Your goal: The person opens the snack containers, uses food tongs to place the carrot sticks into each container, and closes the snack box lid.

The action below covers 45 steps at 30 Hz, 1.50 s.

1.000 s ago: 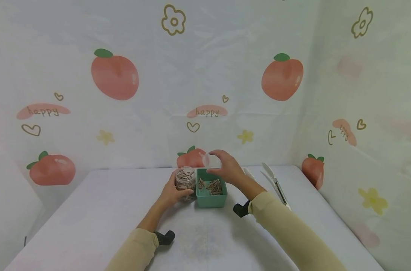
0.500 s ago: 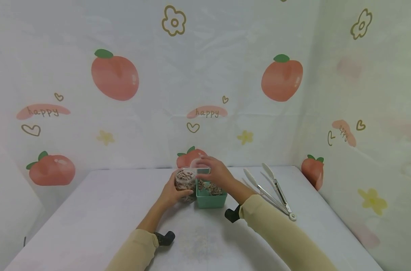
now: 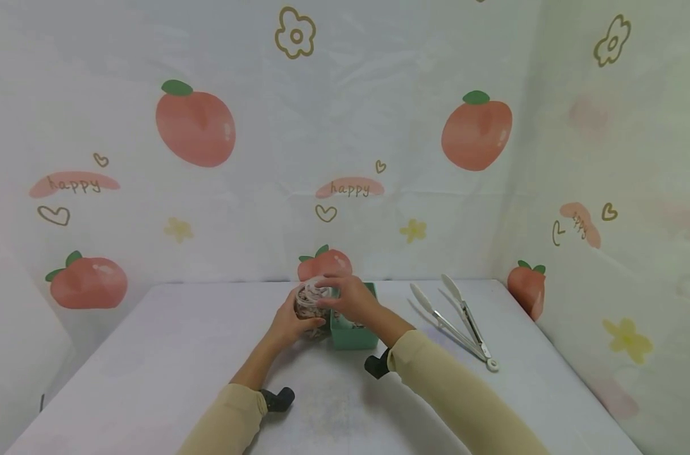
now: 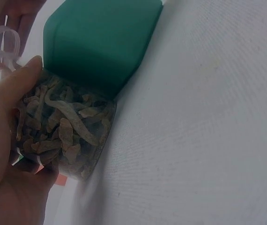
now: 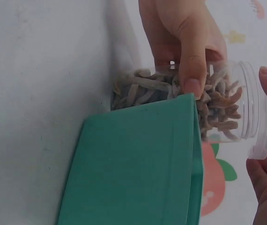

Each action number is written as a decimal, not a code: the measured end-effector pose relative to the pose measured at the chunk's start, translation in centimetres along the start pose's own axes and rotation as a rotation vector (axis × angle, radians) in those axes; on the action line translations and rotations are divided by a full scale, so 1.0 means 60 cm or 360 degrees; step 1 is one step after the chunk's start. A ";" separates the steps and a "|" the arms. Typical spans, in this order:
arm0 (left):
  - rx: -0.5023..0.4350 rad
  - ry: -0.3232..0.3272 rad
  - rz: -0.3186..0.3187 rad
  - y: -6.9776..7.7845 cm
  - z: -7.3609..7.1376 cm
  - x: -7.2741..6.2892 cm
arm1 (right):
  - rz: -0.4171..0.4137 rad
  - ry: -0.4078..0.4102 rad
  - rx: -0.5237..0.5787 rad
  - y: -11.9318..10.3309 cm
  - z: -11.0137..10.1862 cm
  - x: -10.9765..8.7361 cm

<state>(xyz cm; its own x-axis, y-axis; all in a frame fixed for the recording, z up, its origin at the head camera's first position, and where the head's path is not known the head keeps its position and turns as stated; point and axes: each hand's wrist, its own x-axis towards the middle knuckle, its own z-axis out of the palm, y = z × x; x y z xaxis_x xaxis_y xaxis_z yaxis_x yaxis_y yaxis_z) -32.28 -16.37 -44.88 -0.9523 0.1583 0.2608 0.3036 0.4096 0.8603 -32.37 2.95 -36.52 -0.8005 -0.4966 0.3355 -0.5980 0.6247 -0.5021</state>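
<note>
A clear plastic jar (image 5: 227, 93) filled with brown, dried, twisted strips stands on the table, and my left hand (image 3: 290, 325) grips it around its side. My right hand (image 3: 353, 300) holds a clear round lid (image 5: 265, 133) by its edge at the mouth of the jar. In the right wrist view the lid sits slightly askew to the threaded neck; whether it is seated I cannot tell. Right beside the jar is a green rectangular box (image 3: 354, 339). The right hand and forearm hide much of its inside, where a little brown content shows.
Metal tongs with pale tips (image 3: 455, 332) lie spread on the white table (image 3: 208, 354) to the right. A white printed cloth wall (image 3: 254, 221) rises behind the table, and another stands at the right side.
My right hand has carried the lid left and down, from above the green box to the jar's mouth. The tongs have come into fuller view. My left hand stays on the jar.
</note>
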 end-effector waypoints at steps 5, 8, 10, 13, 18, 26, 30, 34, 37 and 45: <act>-0.0001 0.0013 -0.0015 0.000 0.000 0.000 | -0.0031 0.0014 -0.0006 -0.002 0.003 0.003; 0.0004 0.0012 -0.0002 -0.002 0.001 0.001 | -0.0078 0.0010 -0.0016 -0.002 0.004 0.007; -0.0009 0.0011 0.0001 -0.001 0.001 0.001 | -0.0101 -0.0004 -0.0023 -0.002 0.005 0.011; -0.0016 0.0013 -0.0008 -0.001 0.001 0.000 | -0.0128 -0.0030 -0.0043 -0.004 0.006 0.016; 0.0006 0.0019 -0.0032 -0.001 0.003 0.000 | -0.0132 -0.0075 -0.0074 -0.006 0.009 0.025; 0.0044 0.0028 -0.0059 0.000 0.002 -0.002 | -0.0106 -0.0190 -0.0130 -0.005 0.008 0.036; 0.0045 0.0009 -0.0036 0.000 -0.001 0.000 | -0.0117 -0.0257 -0.0161 -0.002 0.004 0.041; 0.0006 -0.0034 -0.0025 0.000 -0.007 0.003 | -0.0113 -0.0309 -0.0160 0.000 0.001 0.045; -0.0018 -0.0073 -0.0025 -0.001 -0.011 0.004 | -0.0116 -0.0331 -0.0132 0.001 -0.002 0.045; -0.0050 -0.0143 -0.0029 -0.001 -0.019 0.006 | -0.0162 -0.0339 -0.0056 0.003 -0.008 0.040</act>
<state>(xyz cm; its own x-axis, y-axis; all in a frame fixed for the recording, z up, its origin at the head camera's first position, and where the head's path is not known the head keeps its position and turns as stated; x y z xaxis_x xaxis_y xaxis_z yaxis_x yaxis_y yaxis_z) -32.65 -17.36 -44.34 -0.9508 0.2313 0.2060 0.2839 0.3850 0.8781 -34.40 2.19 -35.41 -0.7117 -0.6719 0.2052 -0.6792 0.5835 -0.4451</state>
